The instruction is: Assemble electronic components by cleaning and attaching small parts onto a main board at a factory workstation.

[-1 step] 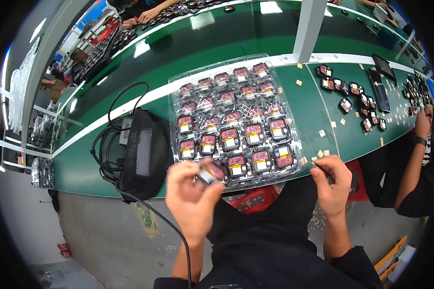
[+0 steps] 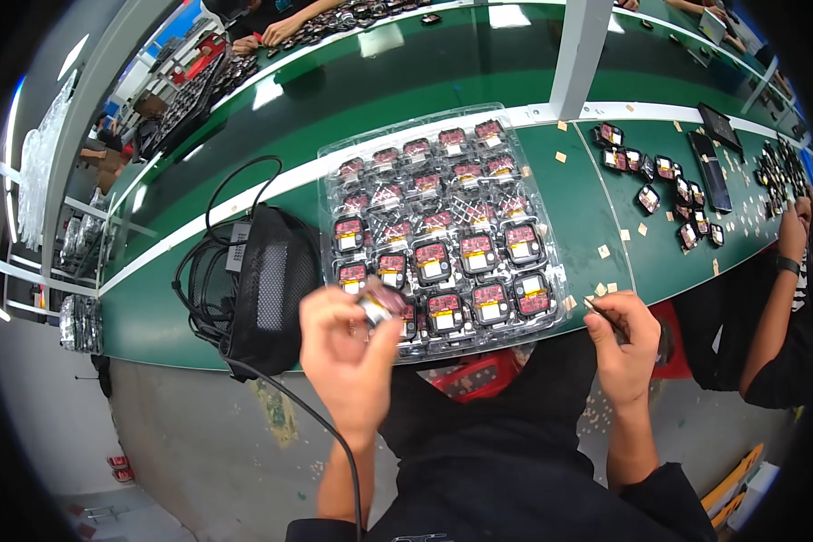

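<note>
My left hand (image 2: pixel 348 361) is closed on a small square electronic module (image 2: pixel 381 303), pinched between thumb and fingers. Motion blurs the module, but a reddish face and a pale patch show. It is over the near left corner of a clear plastic tray (image 2: pixel 558 271). Rows of black-rimmed modules (image 2: pixel 444 312) with red faces and white labels sit in the tray's pockets. Off the tray's near right corner, my right hand (image 2: pixel 625 339) is closed in a pinch. A thin pale tip pokes out at its fingertips; what they hold is mostly hidden.
A black mesh bag (image 2: pixel 275 289) with coiled cables stands left of the tray; one black cable (image 2: pixel 321 420) runs past my left forearm. Loose modules (image 2: pixel 649 199) and small beige squares (image 2: pixel 602 252) lie at right. A co-worker's arm (image 2: pixel 781 271) reaches in there. A white post (image 2: pixel 574 63) rises behind.
My left hand has shifted slightly left and up with the module, uncovering more of the tray's near row. My right hand has hardly moved.
</note>
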A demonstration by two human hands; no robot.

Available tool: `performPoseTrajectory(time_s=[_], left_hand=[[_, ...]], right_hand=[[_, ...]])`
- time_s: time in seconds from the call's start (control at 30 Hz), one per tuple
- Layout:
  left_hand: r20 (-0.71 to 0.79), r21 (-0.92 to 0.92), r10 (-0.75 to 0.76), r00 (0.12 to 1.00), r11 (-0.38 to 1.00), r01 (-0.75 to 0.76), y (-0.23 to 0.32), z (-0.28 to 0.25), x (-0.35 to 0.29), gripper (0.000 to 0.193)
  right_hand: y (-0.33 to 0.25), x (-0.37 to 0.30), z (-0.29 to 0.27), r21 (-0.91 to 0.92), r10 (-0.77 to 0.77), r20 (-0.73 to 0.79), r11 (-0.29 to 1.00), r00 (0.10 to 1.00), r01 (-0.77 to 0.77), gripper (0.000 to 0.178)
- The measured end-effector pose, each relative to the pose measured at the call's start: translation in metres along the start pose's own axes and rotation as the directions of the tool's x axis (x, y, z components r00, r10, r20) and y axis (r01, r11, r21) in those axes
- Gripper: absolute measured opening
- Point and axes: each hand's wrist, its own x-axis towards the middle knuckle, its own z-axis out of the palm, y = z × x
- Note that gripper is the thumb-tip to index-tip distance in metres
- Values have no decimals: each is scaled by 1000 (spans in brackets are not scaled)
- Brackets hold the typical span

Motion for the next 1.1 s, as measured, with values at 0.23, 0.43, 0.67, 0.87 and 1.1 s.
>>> performPoseTrajectory(time_s=[0.23, 0.43, 0.67, 0.87, 1.1], left_hand=[[144, 679, 157, 977, 703, -213, -30, -10, 111, 24], [211, 771, 67, 975, 602, -208, -51, -14, 129, 18], [376, 773, 155, 914, 491, -401, -57, -20, 122, 19], [355, 709, 94, 930, 621, -334, -57, -21, 123, 15], [388, 707, 105, 916, 604, -368, -57, -15, 123, 13]], right_hand=[[10, -8, -1, 6, 16, -28, 1000, 999, -16, 16], [16, -11, -9, -17, 44, -84, 999, 995, -46, 16], [26, -11, -17, -108, 44, -83, 993, 996, -53, 15], [32, 8, -27, -116, 76, -168, 989, 983, -96, 13], [34, 19, -33, -74, 78, -229, 993, 970, -97, 11]])
